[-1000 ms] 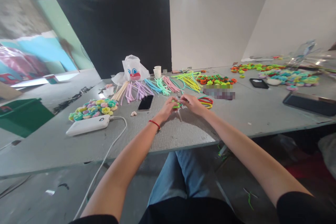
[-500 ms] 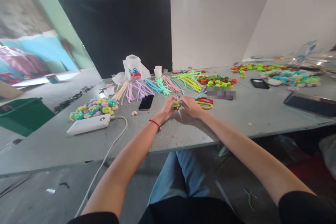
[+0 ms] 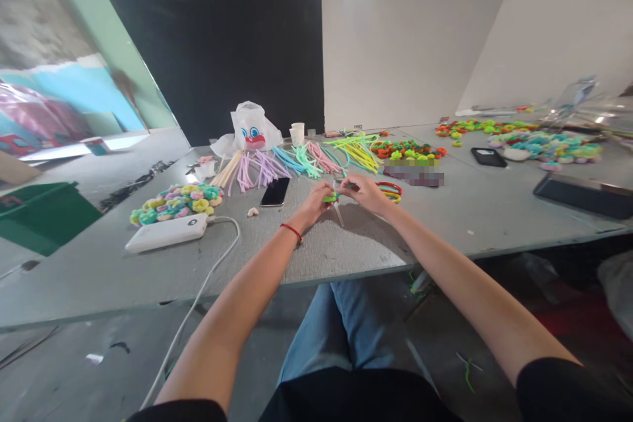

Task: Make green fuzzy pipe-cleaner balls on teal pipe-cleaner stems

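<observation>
My left hand (image 3: pixel 314 204), with a red cord bracelet at its wrist, is closed around a small bright green fuzzy pipe cleaner piece (image 3: pixel 330 198). Close by on its right, my right hand (image 3: pixel 364 194) has thumb and index finger pinched together beside the green piece. What lies in that pinch is too small to make out. Behind my right hand, red and yellow pipe cleaners (image 3: pixel 390 190) rest on the grey table (image 3: pixel 341 254), partly hidden. A dark phone (image 3: pixel 275 192) lies to the left of my left hand.
Pastel pipe cleaner bundles (image 3: pixel 262 169) and yellow-green ones (image 3: pixel 363 155) fan out behind my hands. Fuzzy flowers (image 3: pixel 180 201) are heaped at left by a white power bank (image 3: pixel 168 233) with a cable. A white bag (image 3: pixel 254 128) and paper cups (image 3: pixel 297 134) stand at the back.
My right hand has lifted slightly and shifted a little right, its fingers more raised. My left hand stays nearly in place with the green piece.
</observation>
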Demonstrator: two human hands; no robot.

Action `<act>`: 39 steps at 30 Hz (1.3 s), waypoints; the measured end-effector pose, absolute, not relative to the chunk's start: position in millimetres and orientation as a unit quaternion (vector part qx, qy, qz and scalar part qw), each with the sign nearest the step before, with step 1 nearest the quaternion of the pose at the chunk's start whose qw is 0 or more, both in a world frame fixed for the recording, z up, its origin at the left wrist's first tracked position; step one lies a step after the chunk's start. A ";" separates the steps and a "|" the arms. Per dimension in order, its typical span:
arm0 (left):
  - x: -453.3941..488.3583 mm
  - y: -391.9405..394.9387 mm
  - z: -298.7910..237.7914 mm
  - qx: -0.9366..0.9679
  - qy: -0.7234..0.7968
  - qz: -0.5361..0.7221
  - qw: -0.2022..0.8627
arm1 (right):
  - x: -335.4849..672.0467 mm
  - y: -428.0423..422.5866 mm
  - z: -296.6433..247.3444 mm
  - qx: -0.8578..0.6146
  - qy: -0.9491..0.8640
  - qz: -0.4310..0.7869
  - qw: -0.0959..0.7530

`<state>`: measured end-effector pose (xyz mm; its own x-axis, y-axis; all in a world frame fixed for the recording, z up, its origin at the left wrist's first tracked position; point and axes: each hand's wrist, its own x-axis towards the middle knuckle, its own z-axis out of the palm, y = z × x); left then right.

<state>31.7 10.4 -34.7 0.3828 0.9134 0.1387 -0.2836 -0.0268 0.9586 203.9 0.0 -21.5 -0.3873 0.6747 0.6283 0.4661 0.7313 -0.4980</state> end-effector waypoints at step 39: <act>24.4 1.9 -26.4 0.489 0.231 0.394 0.743 | 201.0 -5.4 -27.3 -0.289 -0.893 -0.216 0.270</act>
